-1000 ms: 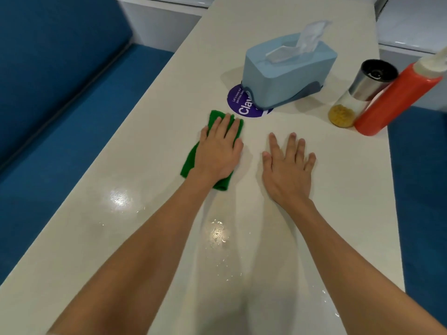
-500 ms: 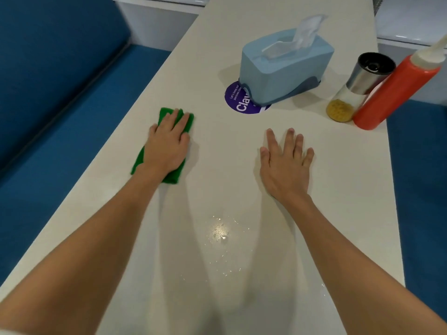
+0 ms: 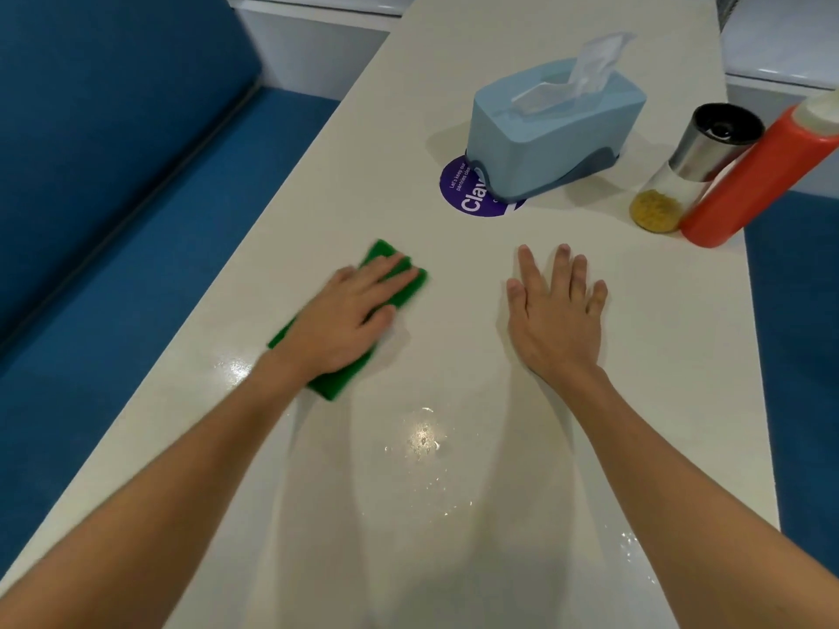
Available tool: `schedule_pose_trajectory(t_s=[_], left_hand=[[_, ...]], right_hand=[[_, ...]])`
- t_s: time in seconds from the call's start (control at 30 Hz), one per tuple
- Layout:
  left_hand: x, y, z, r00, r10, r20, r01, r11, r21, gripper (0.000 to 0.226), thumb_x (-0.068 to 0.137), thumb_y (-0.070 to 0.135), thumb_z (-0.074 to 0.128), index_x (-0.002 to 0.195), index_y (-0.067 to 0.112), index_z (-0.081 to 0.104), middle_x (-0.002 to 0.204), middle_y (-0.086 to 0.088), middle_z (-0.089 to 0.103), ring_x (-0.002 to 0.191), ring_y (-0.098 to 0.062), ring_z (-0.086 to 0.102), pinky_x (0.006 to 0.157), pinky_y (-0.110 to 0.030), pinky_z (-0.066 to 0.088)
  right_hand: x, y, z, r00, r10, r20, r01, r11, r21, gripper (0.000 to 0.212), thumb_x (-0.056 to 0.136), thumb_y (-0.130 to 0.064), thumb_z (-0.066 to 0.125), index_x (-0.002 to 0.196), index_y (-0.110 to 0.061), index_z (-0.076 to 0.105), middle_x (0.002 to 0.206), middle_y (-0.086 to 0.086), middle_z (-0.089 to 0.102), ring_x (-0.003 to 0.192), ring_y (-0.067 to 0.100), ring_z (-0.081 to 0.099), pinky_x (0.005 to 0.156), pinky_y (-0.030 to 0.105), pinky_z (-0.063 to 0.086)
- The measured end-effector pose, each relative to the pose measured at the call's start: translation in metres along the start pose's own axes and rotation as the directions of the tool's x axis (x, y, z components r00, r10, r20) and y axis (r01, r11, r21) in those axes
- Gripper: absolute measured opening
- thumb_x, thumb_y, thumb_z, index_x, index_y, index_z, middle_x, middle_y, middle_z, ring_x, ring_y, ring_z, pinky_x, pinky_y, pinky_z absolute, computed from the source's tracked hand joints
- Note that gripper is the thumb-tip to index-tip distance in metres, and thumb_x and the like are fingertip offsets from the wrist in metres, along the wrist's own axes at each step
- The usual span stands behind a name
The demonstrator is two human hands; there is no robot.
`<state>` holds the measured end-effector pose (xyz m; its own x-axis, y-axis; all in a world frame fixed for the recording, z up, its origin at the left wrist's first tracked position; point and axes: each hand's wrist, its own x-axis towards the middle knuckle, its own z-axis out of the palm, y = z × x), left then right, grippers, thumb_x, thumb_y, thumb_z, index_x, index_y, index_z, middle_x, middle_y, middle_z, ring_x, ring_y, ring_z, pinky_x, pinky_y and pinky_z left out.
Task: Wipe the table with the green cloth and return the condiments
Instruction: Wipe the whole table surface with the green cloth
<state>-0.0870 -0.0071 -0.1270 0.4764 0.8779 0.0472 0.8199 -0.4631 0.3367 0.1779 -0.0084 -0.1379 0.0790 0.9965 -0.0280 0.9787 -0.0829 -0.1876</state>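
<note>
My left hand lies flat on the green cloth and presses it onto the pale table, left of centre. The cloth's edge is blurred from motion. To its right, my right hand rests palm down on the bare tabletop, fingers spread, holding nothing. The condiments stand at the far right edge: a red squeeze bottle with a white top, and beside it a steel-topped shaker with yellow grains in its clear base.
A light-blue tissue box sits at the back, partly over a round purple sticker. Wet droplets glisten between my forearms. Blue bench seats run along both long sides of the table.
The left hand slid the cloth left from near the sticker, then back to the right and slightly toward me. The right hand has stayed flat in place.
</note>
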Motion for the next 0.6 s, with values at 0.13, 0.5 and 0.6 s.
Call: schedule_pose_trajectory(t_s=[0.13, 0.5, 0.6], left_hand=[[0.032, -0.036, -0.009, 0.91, -0.39, -0.141, 0.4, 0.915, 0.051, 0.056, 0.095, 0.032, 0.024, 0.151, 0.025, 0.027, 0.159, -0.002, 0.021, 0.145, -0.02, 0.02, 0.114, -0.044, 0.013], [0.022, 0.043, 0.022, 0.997, -0.062, -0.046, 0.06, 0.997, -0.046, 0.056, 0.095, 0.037, 0.025, 0.148, 0.023, 0.036, 0.156, 0.0, 0.03, 0.144, -0.019, 0.026, 0.115, -0.037, 0.021], [-0.006, -0.006, -0.002, 0.998, 0.068, 0.0, -0.068, 0.995, -0.069, 0.052, 0.096, 0.036, 0.034, 0.147, 0.028, 0.037, 0.156, 0.006, 0.029, 0.144, -0.01, 0.024, 0.114, -0.025, 0.016]], right_hand=[[0.001, -0.002, 0.001, 1.0, 0.009, -0.004, -0.009, 1.0, -0.008, 0.053, 0.101, -0.044, 0.011, 0.152, -0.032, 0.002, 0.16, 0.014, -0.002, 0.147, 0.033, -0.003, 0.115, 0.053, -0.001], [-0.001, -0.001, -0.002, 0.999, 0.035, 0.019, -0.034, 0.999, -0.015, 0.053, 0.101, -0.045, 0.01, 0.152, -0.033, 0.001, 0.16, 0.011, -0.003, 0.147, 0.031, -0.004, 0.116, 0.051, -0.002], [-0.001, 0.0, -0.003, 0.999, 0.034, 0.013, -0.034, 0.999, -0.019, 0.054, 0.101, -0.046, 0.01, 0.152, -0.034, 0.002, 0.16, 0.011, -0.001, 0.147, 0.031, -0.002, 0.116, 0.052, 0.0]])
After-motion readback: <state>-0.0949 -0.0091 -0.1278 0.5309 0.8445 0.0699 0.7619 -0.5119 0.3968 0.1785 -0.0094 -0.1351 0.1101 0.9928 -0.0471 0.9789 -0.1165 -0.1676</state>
